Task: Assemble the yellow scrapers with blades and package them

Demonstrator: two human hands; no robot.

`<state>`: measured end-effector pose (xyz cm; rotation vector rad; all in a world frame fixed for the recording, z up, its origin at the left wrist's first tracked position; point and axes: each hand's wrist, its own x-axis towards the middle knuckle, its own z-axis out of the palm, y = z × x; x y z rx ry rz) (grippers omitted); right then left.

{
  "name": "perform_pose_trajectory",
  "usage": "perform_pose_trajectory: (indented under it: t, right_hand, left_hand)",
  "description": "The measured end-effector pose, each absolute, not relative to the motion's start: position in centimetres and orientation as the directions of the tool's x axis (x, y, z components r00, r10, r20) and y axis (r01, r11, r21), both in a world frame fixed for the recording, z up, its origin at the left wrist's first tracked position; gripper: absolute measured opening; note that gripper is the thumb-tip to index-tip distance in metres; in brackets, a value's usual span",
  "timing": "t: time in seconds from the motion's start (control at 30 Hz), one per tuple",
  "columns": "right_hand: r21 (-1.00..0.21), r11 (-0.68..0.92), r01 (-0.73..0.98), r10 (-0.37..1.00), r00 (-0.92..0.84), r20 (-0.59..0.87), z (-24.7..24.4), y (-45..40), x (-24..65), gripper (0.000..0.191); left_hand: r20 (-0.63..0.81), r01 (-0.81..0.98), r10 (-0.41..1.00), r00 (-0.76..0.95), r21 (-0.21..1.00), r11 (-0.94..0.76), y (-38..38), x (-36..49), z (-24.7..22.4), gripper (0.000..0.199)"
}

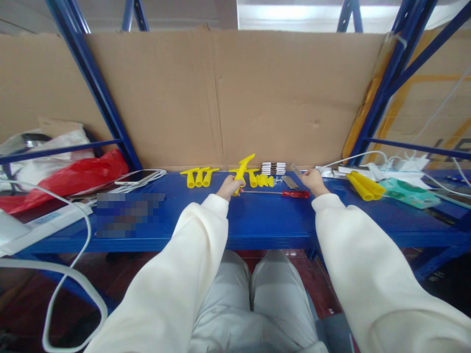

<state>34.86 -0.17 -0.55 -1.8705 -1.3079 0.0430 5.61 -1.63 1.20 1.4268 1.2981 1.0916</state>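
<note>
My left hand (230, 187) is closed round a yellow plastic piece (241, 172) with a slanted top, raised above the blue table. My right hand (312, 180) grips a thin metal blade (296, 170) by its lower end. Between the hands lie a screwdriver with a red handle (295, 194), small yellow parts (265, 180), grey metal blades (290, 182) and a stack of black-and-white pieces (273, 168). One yellow T-shaped piece (253, 178) stands just right of my left hand. Three more yellow T-shaped pieces (199, 177) are in a row further left.
At the right are yellow tubes (364, 186), a green packet (408, 193) and white cables. A phone (136, 177), a red bag (81, 176) and a white power strip (55, 220) lie at the left. Cardboard (221, 98) and blue posts (91, 83) stand behind.
</note>
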Motion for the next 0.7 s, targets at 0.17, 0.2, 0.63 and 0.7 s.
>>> perform_pose_trajectory:
  t: [0.17, 0.2, 0.63, 0.7]
  right_hand:
    - [-0.936, 0.134, 0.325, 0.917, 0.317, 0.241, 0.6, -2.1, 31.2, 0.02]
    - [-0.966, 0.129, 0.224, 0.958, 0.225, 0.18, 0.8, -2.6, 30.5, 0.019]
    - [-0.895, -0.19, 0.403, 0.963, 0.255, -0.089, -0.1, -2.1, 30.7, 0.039]
    - [-0.854, -0.223, 0.471, 0.94, 0.335, -0.061, -0.4, -1.5, 31.7, 0.041]
  left_hand:
    - [0.14, 0.132, 0.989, 0.037, 0.981, -0.144, -2.0, 5.7, 1.4, 0.02]
    - [0.152, 0.119, 0.988, 0.037, 0.981, -0.155, -2.0, 5.7, 1.4, 0.02]
    - [0.118, 0.163, 0.986, -0.114, 0.982, -0.098, -1.7, 5.6, 1.5, 0.023]
    - [0.15, 0.193, 0.98, -0.128, 0.973, -0.124, -1.5, 5.4, 1.5, 0.018]
